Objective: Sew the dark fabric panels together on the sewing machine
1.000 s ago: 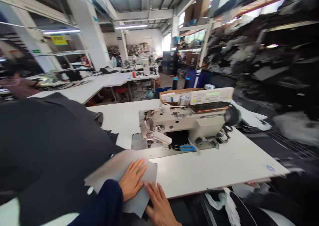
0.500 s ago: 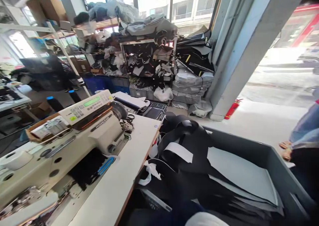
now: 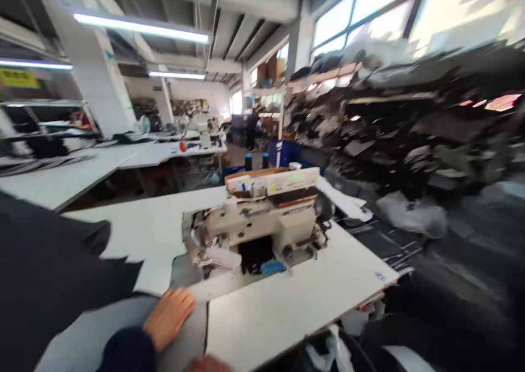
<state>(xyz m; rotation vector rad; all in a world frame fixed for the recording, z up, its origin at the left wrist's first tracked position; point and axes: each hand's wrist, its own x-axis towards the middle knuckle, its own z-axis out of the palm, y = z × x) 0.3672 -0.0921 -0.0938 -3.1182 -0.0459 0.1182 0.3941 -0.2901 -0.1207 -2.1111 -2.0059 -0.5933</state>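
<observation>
My left hand lies flat, fingers together and stretched, on a grey fabric piece at the near edge of the white sewing table. A dark blue sleeve covers its wrist. Only a blurred sliver of my right hand shows at the bottom edge; its fingers are hidden. A beige sewing machine stands a short way beyond the left hand. Black fabric is piled to the left of the grey piece.
Shelves crammed with dark fabric fill the right side. Black cut pieces lie beside the table's right end. More white work tables stretch to the far left. A cardboard tray sits behind the machine.
The view swung right to the bin and shelves, then back to the table. The left hand still rests on the grey fabric; the right hand has dropped almost out of view.
</observation>
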